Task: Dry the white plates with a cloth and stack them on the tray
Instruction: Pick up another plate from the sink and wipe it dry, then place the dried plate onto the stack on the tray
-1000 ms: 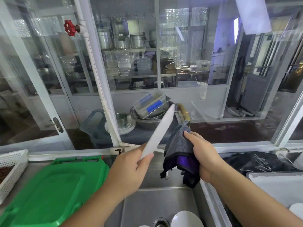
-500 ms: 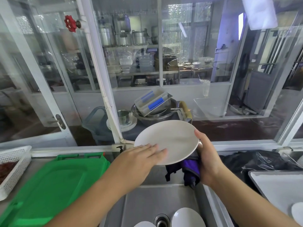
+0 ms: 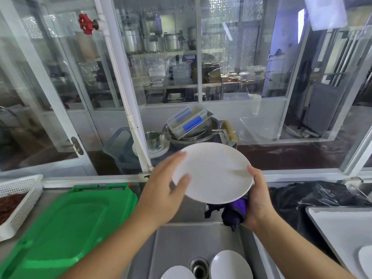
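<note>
I hold the plate (image 3: 213,173) face-up over the sink (image 3: 181,238). My right hand (image 3: 256,200) grips its rim with the cloth (image 3: 234,211) bunched beneath, wiping the underside. My left hand (image 3: 163,193) steadies the far edge, fingers straight. The tray (image 3: 340,226) waits at right.

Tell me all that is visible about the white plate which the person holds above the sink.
The white plate is round, plain and glossy, probably ceramic, with no pattern. It is held tilted above the steel sink, its upper face toward the camera. The left hand touches its left edge with straight fingers. The right hand grips its right edge, thumb on the rim, together with a dark purple cloth bunched under the plate. No chips show.
</note>
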The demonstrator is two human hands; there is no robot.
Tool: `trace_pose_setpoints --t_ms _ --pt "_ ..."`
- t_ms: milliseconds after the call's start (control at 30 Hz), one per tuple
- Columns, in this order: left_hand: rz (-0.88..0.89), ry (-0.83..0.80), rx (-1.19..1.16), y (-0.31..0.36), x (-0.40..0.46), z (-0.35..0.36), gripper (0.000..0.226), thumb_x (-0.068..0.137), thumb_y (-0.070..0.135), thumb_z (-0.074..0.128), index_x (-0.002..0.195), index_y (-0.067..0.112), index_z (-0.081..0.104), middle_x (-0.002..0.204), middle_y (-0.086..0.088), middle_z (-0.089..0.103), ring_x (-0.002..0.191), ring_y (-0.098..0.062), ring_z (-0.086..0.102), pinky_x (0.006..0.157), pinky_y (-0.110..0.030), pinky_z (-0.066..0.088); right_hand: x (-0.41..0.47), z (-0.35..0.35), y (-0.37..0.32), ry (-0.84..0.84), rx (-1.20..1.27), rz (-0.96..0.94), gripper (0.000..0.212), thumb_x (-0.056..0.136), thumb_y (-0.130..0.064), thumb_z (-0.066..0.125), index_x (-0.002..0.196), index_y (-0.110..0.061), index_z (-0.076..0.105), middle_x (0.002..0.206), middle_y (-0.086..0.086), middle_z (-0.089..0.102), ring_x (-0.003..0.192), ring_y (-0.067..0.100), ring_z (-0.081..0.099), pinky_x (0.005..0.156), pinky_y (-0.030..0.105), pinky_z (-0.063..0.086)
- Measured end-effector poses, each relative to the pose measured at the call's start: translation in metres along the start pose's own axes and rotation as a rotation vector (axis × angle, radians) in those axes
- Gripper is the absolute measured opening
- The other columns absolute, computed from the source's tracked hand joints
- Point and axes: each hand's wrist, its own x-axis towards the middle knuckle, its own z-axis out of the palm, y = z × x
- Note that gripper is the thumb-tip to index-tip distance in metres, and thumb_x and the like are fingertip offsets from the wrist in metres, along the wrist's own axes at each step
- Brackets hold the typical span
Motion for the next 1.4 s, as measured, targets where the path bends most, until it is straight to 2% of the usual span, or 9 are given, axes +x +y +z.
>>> trace_pose_setpoints --t_ms 133,200,267,367,500,633,900,1100,1400 --pt "-0.476 0.131 -0.368 0.003 0.010 0.013 0.050 0.103 0.049 0.054 0.151 0.038 0.049 0.141 0.026 0.056 0.124 0.008 0.053 0.115 -0.038 0.044 0.000 -0.010 0.001 -0.011 -0.024 0.006 0.056 0.076 -0.062 0.067 0.110 -0.020 0.082 0.123 0.023 0.075 0.103 0.047 0.075 0.093 0.069 0.054" --pt "-0.633 0.170 -0.578 0.007 0.015 0.020 0.029 0.103 0.041 0.056 0.129 0.044 0.069 0.116 0.028 0.071 0.115 -0.004 0.063 0.103 -0.040 0.054 -0.003 -0.013 0.000 -0.013 -0.039 0.004 0.057 0.075 -0.062 0.068 0.110 -0.020 0.082 0.123 0.024 0.075 0.103 0.048 0.074 0.093 0.071 0.054" --pt "-0.754 0.216 -0.730 0.011 0.019 0.028 0.022 0.102 0.029 0.059 0.106 0.040 0.077 0.097 0.020 0.078 0.102 -0.013 0.072 0.078 -0.033 0.060 -0.006 -0.020 -0.003 0.006 -0.039 0.018 0.055 0.076 -0.063 0.067 0.108 -0.020 0.082 0.120 0.023 0.076 0.100 0.048 0.076 0.081 0.064 0.062" --pt "-0.881 0.231 -0.845 0.009 0.019 0.041 0.026 0.100 0.013 0.060 0.113 0.025 0.079 0.102 0.003 0.081 0.098 -0.024 0.076 0.071 -0.036 0.060 -0.009 -0.034 -0.008 0.013 -0.046 0.051 0.052 0.082 -0.063 0.063 0.106 -0.020 0.083 0.117 0.023 0.076 0.094 0.049 0.076 0.069 0.056 0.062" --pt "-0.948 0.153 -0.971 0.013 0.016 0.058 0.035 0.097 0.002 0.057 0.105 0.022 0.084 0.099 -0.004 0.081 0.073 -0.016 0.076 0.060 -0.032 0.060 -0.016 -0.062 -0.020 0.067 -0.097 0.056 0.052 0.080 -0.060 0.068 0.110 -0.021 0.082 0.119 0.021 0.077 0.102 0.044 0.076 0.073 0.052 0.063" --pt "-0.953 0.093 -1.031 0.019 0.010 0.079 0.035 0.097 -0.001 0.056 0.117 0.015 0.080 0.110 -0.010 0.080 0.078 -0.019 0.078 0.058 -0.032 0.060 -0.022 -0.097 -0.031 0.152 -0.180 0.077 0.045 0.089 -0.044 0.072 0.121 -0.011 0.075 0.115 0.023 0.077 0.097 0.044 0.077 0.070 0.050 0.063" --pt "-0.994 -0.056 -1.009 0.040 0.002 0.134 0.039 0.099 -0.002 0.053 0.127 0.013 0.075 0.113 -0.012 0.078 0.077 -0.022 0.075 0.063 -0.036 0.060 -0.048 -0.167 -0.048 0.316 -0.358 -0.015 0.015 0.087 -0.016 0.079 0.101 -0.013 0.079 0.105 0.024 0.078 0.084 0.040 0.077 0.072 0.050 0.064" --pt "-0.998 -0.223 -1.026 0.053 0.013 0.178 0.031 0.101 0.000 0.055 0.124 0.010 0.073 0.110 -0.015 0.079 0.087 -0.029 0.073 0.076 -0.043 0.060 -0.074 -0.204 -0.061 0.534 -0.418 -0.008 0.023 0.079 -0.015 0.085 0.097 -0.003 0.080 0.095 0.026 0.079 0.078 0.043 0.078 0.069 0.048 0.064" --pt "-1.000 -0.608 -1.017 0.078 0.022 0.261 0.031 0.101 0.003 0.057 0.120 0.018 0.077 0.108 -0.013 0.080 0.088 -0.027 0.072 0.064 -0.036 0.061 -0.142 -0.255 -0.079 0.825 -0.429 -0.071 0.035 0.054 -0.031 0.092 0.084 -0.017 0.082 0.090 0.019 0.080 0.079 0.043 0.078 0.073 0.054 0.065"
